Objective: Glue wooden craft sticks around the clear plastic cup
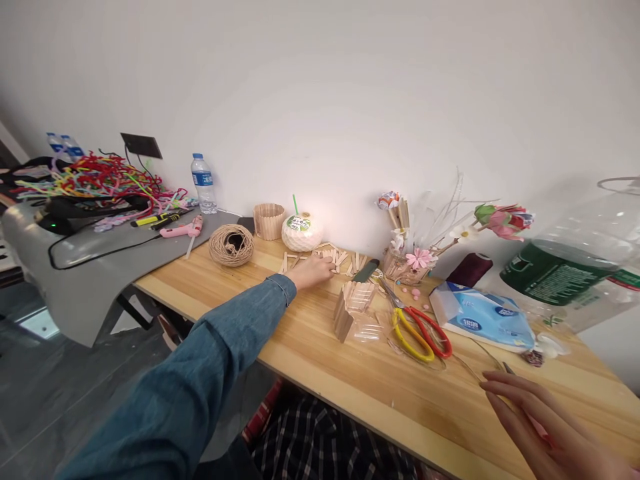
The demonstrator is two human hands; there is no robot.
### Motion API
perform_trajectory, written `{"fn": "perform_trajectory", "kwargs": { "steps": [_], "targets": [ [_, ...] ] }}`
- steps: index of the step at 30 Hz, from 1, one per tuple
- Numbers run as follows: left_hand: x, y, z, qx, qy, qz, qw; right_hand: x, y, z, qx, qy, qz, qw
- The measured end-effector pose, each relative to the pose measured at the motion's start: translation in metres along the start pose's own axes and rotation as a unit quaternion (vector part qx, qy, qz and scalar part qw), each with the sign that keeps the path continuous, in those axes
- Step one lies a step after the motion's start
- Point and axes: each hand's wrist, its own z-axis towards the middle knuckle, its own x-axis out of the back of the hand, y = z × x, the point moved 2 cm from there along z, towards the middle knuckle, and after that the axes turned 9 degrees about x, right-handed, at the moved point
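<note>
My left hand [313, 272] reaches across the table, its closed fingers at a pile of small wooden sticks [341, 260]; whether a stick is between the fingertips is hidden. At the right front, my right hand [543, 420] curls around a mostly hidden pink tool [540, 430]. A dark pointed tip [508, 368] shows beyond the fingers. Between my hands stand a small corrugated wooden piece [353, 310] with clear plastic beside it, and scissors [423, 333] with yellow and red handles. A ball of twine [231, 245] lies left of my left hand.
Along the wall are a ribbed wooden cup [269, 221], a white coconut [302, 232] with a green straw, a water bottle [204, 185] and a jar of craft flowers [407, 263]. A tissue pack [483, 319] and large bottle [555, 270] stand right; a pink glue gun [183, 230] lies left.
</note>
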Motion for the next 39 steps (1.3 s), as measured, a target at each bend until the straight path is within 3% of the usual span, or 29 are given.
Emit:
{"fn": "perform_trajectory", "kwargs": {
  "steps": [4, 7, 9, 11, 13, 15, 17, 20, 24, 28, 33, 37, 39],
  "targets": [
    [0.021, -0.003, 0.001, 0.019, 0.078, 0.007, 0.997, 0.006, -0.008, 0.006, 0.0, 0.021, 0.007, 1.0],
    [0.059, 0.002, -0.006, 0.061, 0.162, -0.002, 0.985, 0.012, -0.022, 0.014, -0.014, 0.048, 0.017, 0.999],
    [0.09, 0.019, -0.017, 0.082, 0.228, -0.018, 0.97, 0.017, -0.037, 0.024, -0.024, 0.084, 0.018, 0.996],
    [0.12, 0.05, -0.033, 0.004, 0.333, -0.108, 0.937, 0.023, -0.059, 0.037, -0.024, 0.123, 0.022, 0.992],
    [0.14, 0.086, -0.048, -0.108, 0.359, -0.15, 0.915, 0.027, -0.084, 0.053, -0.007, 0.151, 0.026, 0.988],
    [0.15, 0.116, -0.059, -0.183, 0.352, -0.147, 0.906, 0.029, -0.11, 0.071, 0.028, 0.16, 0.047, 0.986],
    [0.152, 0.133, -0.062, -0.195, 0.354, -0.153, 0.902, 0.027, -0.13, 0.086, 0.083, 0.163, 0.05, 0.982],
    [0.148, 0.137, -0.059, -0.197, 0.341, -0.185, 0.9, 0.02, -0.141, 0.101, 0.116, 0.185, 0.029, 0.975],
    [0.144, 0.127, -0.06, -0.163, 0.307, -0.317, 0.882, 0.014, -0.134, 0.107, 0.068, 0.173, 0.094, 0.978],
    [0.13, 0.12, -0.076, -0.015, 0.281, -0.443, 0.851, 0.017, -0.129, 0.107, -0.033, 0.185, 0.277, 0.942],
    [0.097, 0.126, -0.087, 0.063, 0.138, -0.437, 0.887, 0.023, -0.139, 0.113, -0.085, 0.212, 0.401, 0.887],
    [0.09, 0.122, -0.087, 0.07, 0.053, -0.445, 0.891, 0.019, -0.141, 0.114, -0.09, 0.191, 0.425, 0.88],
    [0.09, 0.113, -0.088, 0.069, 0.046, -0.408, 0.909, 0.017, -0.137, 0.112, -0.094, 0.202, 0.44, 0.87]
  ]
}}
